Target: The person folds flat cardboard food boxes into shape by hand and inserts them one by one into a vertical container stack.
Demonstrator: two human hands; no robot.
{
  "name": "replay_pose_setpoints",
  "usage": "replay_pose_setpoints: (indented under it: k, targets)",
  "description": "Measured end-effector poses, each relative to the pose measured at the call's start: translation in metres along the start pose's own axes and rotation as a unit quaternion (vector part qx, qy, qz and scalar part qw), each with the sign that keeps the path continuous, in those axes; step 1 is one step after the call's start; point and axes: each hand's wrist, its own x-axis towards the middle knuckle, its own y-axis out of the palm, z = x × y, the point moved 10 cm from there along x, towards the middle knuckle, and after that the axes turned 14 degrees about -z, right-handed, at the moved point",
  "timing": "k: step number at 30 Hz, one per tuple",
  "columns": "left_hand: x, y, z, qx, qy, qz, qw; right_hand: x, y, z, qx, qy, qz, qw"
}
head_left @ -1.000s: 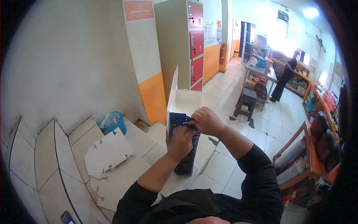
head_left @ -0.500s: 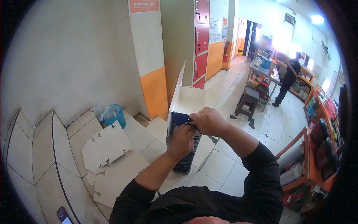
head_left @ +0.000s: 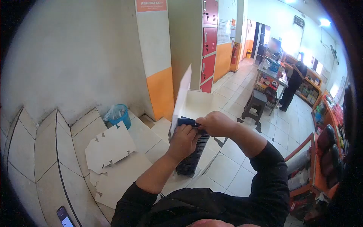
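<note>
A dark blue flat item (head_left: 186, 121), its kind not clear, lies at the top of a tall stack of thin dark pieces (head_left: 190, 162). My left hand (head_left: 183, 139) has its fingers bent over the near edge of the blue item. On the other side, my right hand (head_left: 216, 124) is closed in a pinch at the item's right end. Just beyond my hands is an open white box (head_left: 199, 101), with its white flap (head_left: 183, 89) standing up on the left. My fingers hide part of the blue item and of the stack's top.
Flat white cardboard blanks (head_left: 110, 147) lie on the tiled step at left, near a blue bin (head_left: 121, 115) and a phone (head_left: 65, 216). Red lockers (head_left: 209, 41) stand ahead. Further right are a grey stool (head_left: 254, 104), a metal table (head_left: 278, 75), a person (head_left: 295, 81) and an orange shelf (head_left: 314, 162).
The view has shifted slightly, so the scene sits a little further right. Less of the blue item shows between my hands. Both hands stay at the top of the stack.
</note>
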Motion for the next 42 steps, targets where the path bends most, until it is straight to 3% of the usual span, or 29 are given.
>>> replay_pose_setpoints:
  k: [7,10,11,12,15,18,33,35,36,37,38,39,40,41,42]
  targets:
    - [-0.004,0.0,0.004,-0.015,-0.015,-0.015,1.0,-0.004,0.022,0.007,0.001,-0.011,0.104,0.995]
    - [0.002,-0.007,0.001,-0.006,0.005,-0.032,0.999,0.012,-0.017,0.006,0.155,-0.068,0.079,0.982]
    - [0.002,-0.009,-0.002,0.0,0.007,-0.032,0.999,0.027,-0.015,-0.027,0.178,-0.083,-0.02,0.98]
    - [0.001,-0.006,-0.001,-0.007,0.004,-0.026,1.0,0.038,-0.019,-0.059,0.197,0.099,-0.011,0.975]
    - [0.001,-0.001,-0.001,-0.02,0.006,-0.01,1.0,0.059,0.02,-0.12,0.005,0.135,-0.09,0.987]
    - [0.002,-0.005,-0.001,-0.016,0.013,-0.01,1.0,0.066,0.064,-0.133,-0.027,0.181,0.033,0.983]
    - [-0.006,0.001,0.002,-0.095,-0.005,-0.04,0.995,0.064,0.08,-0.142,0.029,0.137,0.093,0.986]
    - [-0.01,-0.017,-0.008,-0.087,0.016,-0.084,0.993,0.068,0.089,-0.154,0.107,0.126,0.056,0.985]
    - [-0.025,-0.019,-0.018,-0.065,0.063,-0.008,0.996,0.064,0.056,-0.15,0.127,0.169,-0.063,0.975]
    - [-0.048,-0.018,-0.03,-0.045,0.106,0.07,0.991,0.056,0.021,-0.145,0.166,0.103,-0.273,0.942]
    - [-0.074,-0.043,-0.038,-0.092,0.18,0.014,0.979,0.049,-0.01,-0.134,0.17,0.194,-0.261,0.93]
    - [-0.116,-0.044,-0.015,-0.058,0.198,0.035,0.978,0.029,-0.029,-0.141,0.232,0.184,-0.352,0.888]
    - [-0.148,-0.05,0.006,-0.027,0.217,0.057,0.974,-0.003,-0.055,-0.135,0.303,0.22,-0.456,0.807]
    - [-0.146,-0.036,0.064,0.116,0.035,0.265,0.957,-0.032,-0.074,-0.118,0.399,0.176,-0.494,0.752]
    - [-0.156,-0.075,0.106,0.2,-0.02,0.141,0.969,-0.06,-0.082,-0.106,0.456,0.204,-0.52,0.693]
